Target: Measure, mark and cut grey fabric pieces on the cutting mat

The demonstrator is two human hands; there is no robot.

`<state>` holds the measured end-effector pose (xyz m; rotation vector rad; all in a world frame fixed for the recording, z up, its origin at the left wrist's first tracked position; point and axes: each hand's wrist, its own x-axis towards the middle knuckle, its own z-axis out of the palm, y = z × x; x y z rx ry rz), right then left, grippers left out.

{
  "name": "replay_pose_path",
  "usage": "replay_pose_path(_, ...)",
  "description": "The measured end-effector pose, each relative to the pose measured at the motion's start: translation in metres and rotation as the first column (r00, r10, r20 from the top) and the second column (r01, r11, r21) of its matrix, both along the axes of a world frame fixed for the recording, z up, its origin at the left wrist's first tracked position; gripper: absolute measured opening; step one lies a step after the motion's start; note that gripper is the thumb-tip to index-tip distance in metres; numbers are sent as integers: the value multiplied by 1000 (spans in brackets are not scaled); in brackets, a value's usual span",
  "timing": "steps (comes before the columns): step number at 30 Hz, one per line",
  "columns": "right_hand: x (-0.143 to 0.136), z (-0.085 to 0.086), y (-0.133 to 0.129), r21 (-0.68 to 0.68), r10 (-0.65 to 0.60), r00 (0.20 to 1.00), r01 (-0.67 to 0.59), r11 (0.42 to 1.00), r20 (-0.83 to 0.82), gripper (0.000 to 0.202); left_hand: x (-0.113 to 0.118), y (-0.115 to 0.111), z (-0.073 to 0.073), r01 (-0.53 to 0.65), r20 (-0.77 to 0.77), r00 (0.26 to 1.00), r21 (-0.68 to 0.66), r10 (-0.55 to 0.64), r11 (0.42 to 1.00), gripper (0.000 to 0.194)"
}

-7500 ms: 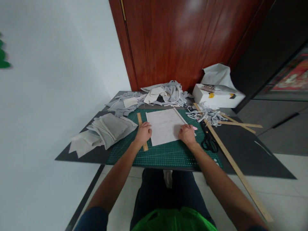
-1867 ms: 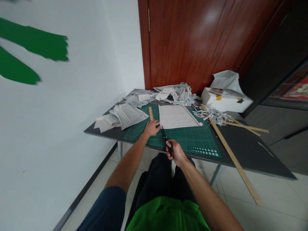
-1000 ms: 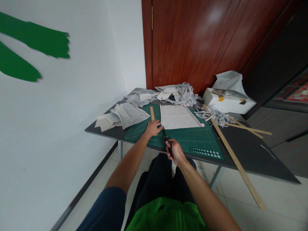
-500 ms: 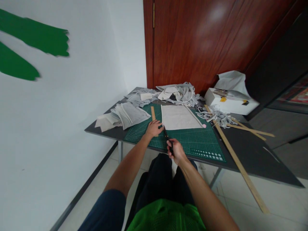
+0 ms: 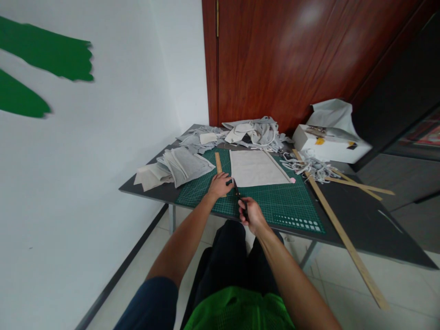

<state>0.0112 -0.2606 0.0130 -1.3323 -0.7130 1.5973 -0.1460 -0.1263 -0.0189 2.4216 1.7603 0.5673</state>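
Note:
A pale rectangular piece of cloth point(image 5: 256, 168) lies flat on a green cutting mat point(image 5: 268, 201), a folded strip along its right side. My right hand point(image 5: 253, 215) is closed round the handles of black scissors point(image 5: 237, 191), whose blades point to the cloth's near left corner. My left hand point(image 5: 219, 185) rests across a short wooden ruler point(image 5: 218, 161), its thumb and fingertips closed on that same corner. Something small and dark shows between thumb and fingers; I cannot make it out. A small pink piece point(image 5: 293, 180) lies at the near right corner.
Stacked cloth pieces point(image 5: 187, 165) lie on the left of the table. Heaped grey cloth point(image 5: 264, 133) sits at the back. On the right are a white box point(image 5: 330, 146), a tangle of scraps point(image 5: 311, 165) and a long wooden ruler point(image 5: 347, 240) overhanging the front edge.
The view has shifted very slightly. Both hands, the scissors and the cloth stay in nearly the same places.

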Motion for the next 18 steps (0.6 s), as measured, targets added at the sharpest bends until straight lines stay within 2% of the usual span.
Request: replay_pose_path(18, -5, 3, 9, 16, -12, 1000, 12, 1000, 22, 28, -1, 1, -2, 5, -13, 1000, -10, -5, 1000, 40)
